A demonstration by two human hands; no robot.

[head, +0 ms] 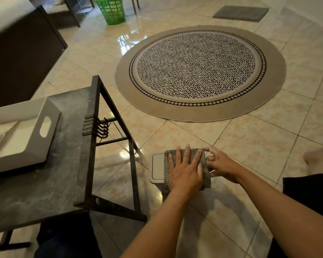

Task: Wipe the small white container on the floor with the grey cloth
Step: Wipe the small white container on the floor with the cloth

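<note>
our left hand point(185, 170) lies flat, fingers spread, pressing the grey cloth point(186, 164) onto the lid of the small white container point(157, 168); our right hand point(220, 164) pinches the cloth's right edge. the container stands on the tiled floor point(268, 127), just right of the dark surface point(67, 146) carrying a white tray point(26, 127). beyond it: round rug point(199, 71), green basket point(113, 10).

1. Left of the small white container point(157, 169), the dark table point(45, 179) crowds close — its slanted metal legs point(132, 164) stand just beside it.
2. Right and near, bare tiled floor point(250, 146) lies open.
3. Far side — clear tiles up to the round rug point(199, 73).
</note>
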